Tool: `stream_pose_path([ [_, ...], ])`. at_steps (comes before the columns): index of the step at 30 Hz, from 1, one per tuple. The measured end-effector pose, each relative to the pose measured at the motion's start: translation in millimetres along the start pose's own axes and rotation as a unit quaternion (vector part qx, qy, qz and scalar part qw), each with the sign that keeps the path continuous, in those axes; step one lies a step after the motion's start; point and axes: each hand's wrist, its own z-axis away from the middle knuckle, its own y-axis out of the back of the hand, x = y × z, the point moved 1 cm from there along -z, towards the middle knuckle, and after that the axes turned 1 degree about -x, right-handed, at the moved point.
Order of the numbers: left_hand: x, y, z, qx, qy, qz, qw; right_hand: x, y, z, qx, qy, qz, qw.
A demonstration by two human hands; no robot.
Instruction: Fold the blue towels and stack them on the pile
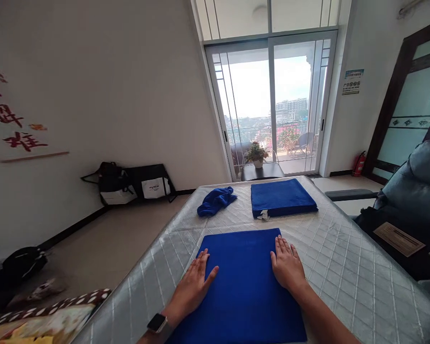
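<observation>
A flat blue cloth [241, 286] lies spread in front of me on a quilted silver-grey cover [344, 267]. My left hand [195, 279] rests on its left edge, fingers stretched and thumb apart. On the opposite edge lies my right hand [287, 263], palm down with fingers extended. Neither hand grips anything. Beyond the cloth, to the right, sits a neat stack of folded blue cloths [283, 197] with white tags at its near corner. A crumpled blue cloth [217, 200] lies to the left of that stack.
A potted plant [257, 154] stands on a dark chair [263, 171] past the far edge, before a sliding glass door [249, 100]. Bags [114, 184] lean against the left wall. At right are a dark armchair [415, 191] and a fire extinguisher [359, 164].
</observation>
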Motion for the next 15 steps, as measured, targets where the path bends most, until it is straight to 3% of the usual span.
stream_pose_path([
  [11, -5, -1, -6, 0.007, -0.01, -0.033, 0.999, 1, -6, -2, 0.015, 0.003, -0.022, 1.0],
  [13, 6, -1, -13, 0.008, -0.019, -0.031, 0.999, 1, -7, -2, 0.017, 0.003, -0.025, 1.0],
  [15, 34, -3, -20, 0.015, -0.035, -0.017, 0.999, 1, -7, -2, 0.019, 0.003, -0.025, 0.999],
])
